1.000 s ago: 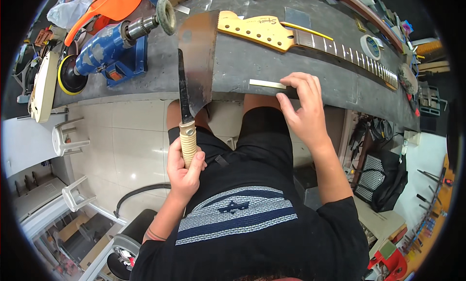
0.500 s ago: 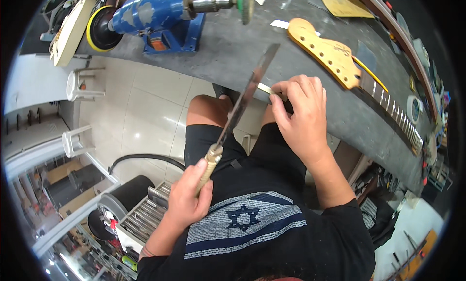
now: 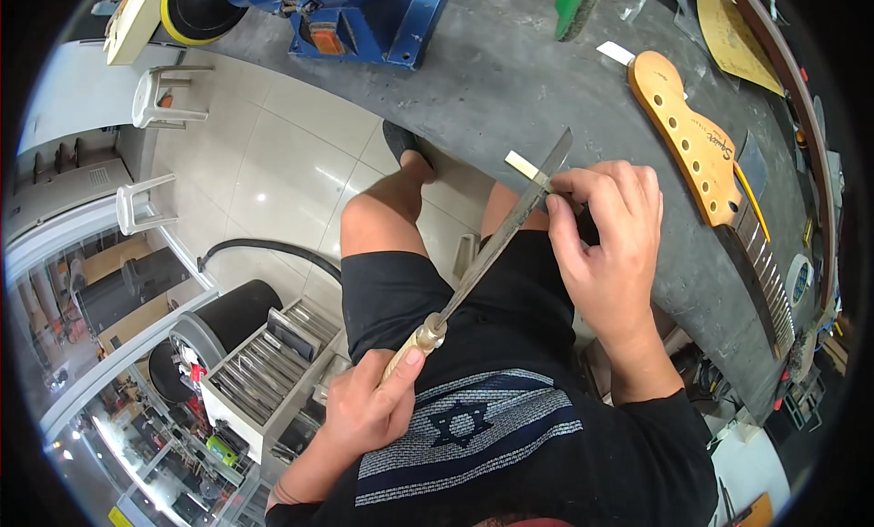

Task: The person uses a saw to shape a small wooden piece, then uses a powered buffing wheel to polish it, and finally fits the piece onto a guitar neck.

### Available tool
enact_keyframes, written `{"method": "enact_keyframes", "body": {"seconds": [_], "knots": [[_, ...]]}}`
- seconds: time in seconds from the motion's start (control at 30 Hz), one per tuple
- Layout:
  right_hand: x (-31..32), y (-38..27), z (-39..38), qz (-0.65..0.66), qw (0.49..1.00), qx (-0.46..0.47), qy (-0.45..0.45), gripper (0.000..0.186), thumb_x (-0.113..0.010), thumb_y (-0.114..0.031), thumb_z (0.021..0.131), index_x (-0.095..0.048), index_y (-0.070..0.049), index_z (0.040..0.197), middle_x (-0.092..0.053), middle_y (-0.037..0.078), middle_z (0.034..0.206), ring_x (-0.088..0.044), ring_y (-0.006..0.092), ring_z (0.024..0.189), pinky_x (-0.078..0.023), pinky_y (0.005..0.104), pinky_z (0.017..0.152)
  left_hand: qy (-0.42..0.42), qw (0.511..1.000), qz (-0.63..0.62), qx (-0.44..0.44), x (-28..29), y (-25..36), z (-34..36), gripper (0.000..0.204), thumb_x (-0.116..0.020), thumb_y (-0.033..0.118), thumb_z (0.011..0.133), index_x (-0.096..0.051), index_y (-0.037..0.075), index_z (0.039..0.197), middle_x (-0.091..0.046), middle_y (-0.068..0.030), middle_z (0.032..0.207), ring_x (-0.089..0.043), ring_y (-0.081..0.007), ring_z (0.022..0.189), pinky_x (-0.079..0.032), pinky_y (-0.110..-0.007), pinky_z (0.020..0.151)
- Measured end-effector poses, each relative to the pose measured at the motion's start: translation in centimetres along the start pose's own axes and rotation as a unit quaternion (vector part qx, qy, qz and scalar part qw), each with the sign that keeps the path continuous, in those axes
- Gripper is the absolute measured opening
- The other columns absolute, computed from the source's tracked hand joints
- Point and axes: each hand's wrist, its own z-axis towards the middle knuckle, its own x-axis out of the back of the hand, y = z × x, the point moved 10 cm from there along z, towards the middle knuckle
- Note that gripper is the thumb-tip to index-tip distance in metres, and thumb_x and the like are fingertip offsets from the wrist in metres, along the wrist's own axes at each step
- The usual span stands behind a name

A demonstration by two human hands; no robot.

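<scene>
Gripped in my left hand (image 3: 371,404) is the wrapped handle of a flat saw (image 3: 499,238), pointing up and right, its blade seen nearly edge-on. The blade crosses a small pale strip (image 3: 523,167) at the bench's front edge; whether it touches is unclear. My right hand (image 3: 605,240) has thumb and fingertips closed on the strip's right end, just right of the blade. Beyond it lies a guitar neck (image 3: 678,136) with a pale wood headstock and fretted dark fingerboard, with a yellow pencil (image 3: 752,199) alongside.
The dark bench (image 3: 464,99) curves across the top, bearing a blue grinder (image 3: 364,26) with a green wheel and a yellow sheet (image 3: 728,35). Below left are white stools (image 3: 137,204), a black hose (image 3: 264,243), a black bin (image 3: 232,309) and a steel-slotted rack (image 3: 264,372). My legs are under the bench.
The view has turned. The saw blade, upright and broadside earlier, has tilted right onto the pale strip, seen edge-on. My right fingers have closed on the strip's end.
</scene>
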Motion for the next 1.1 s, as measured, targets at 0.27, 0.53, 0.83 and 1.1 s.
{"method": "enact_keyframes", "body": {"seconds": [0.27, 0.53, 0.83, 1.1], "knots": [[-0.2, 0.4, 0.0, 0.014, 1.000, -0.003, 0.002, 0.022, -0.083, -0.004, 0.079, -0.073, -0.011, 0.098, -0.065, 0.003, 0.096, -0.059, 0.0266, 0.095, -0.042, 0.0404, 0.083, -0.014, 1.000, -0.010, -0.006, -0.4, -0.2, 0.2, 0.083, -0.077, -0.006, 0.079, -0.055, 0.011, 0.157, -0.069, -0.0149, 0.097, -0.065, -0.0269, 0.063, -0.052, -0.037, 0.050], [-0.1, 0.2, 0.0, 0.019, 1.000, 0.001, 0.011, 0.021, -0.082, -0.003, 0.079, -0.073, -0.010, 0.097, -0.066, 0.003, 0.095, -0.059, 0.0265, 0.094, -0.042, 0.0401, 0.083, -0.018, 1.000, -0.026, -0.004, -0.6, -0.3, 0.0, 0.083, -0.077, -0.006, 0.080, -0.055, 0.011, 0.158, -0.070, -0.0153, 0.099, -0.065, -0.0268, 0.063, -0.052, -0.036, 0.051], [-0.2, 0.0, 0.2, 0.010, 1.000, 0.000, 0.009, 0.019, -0.080, -0.003, 0.079, -0.073, -0.010, 0.095, -0.067, 0.003, 0.094, -0.057, 0.0265, 0.092, -0.042, 0.0392, 0.083, -0.044, 0.999, -0.032, 0.000, -0.5, 0.3, 0.0, 0.082, -0.072, -0.014, 0.085, -0.046, 0.005, 0.161, -0.068, -0.0180, 0.092, -0.062, -0.0290, 0.063, -0.048, -0.039, 0.050], [-0.2, 0.1, 0.3, 0.018, 1.000, -0.005, 0.008, 0.015, -0.079, -0.003, 0.080, -0.073, -0.010, 0.092, -0.067, 0.002, 0.093, -0.057, 0.0266, 0.092, -0.042, 0.0386, 0.085, -0.049, 0.999, -0.020, 0.000, -0.5, 0.5, -0.8, 0.080, -0.072, -0.013, 0.086, -0.046, 0.003, 0.160, -0.069, -0.0185, 0.093, -0.064, -0.0287, 0.063, -0.049, -0.038, 0.048]]}}
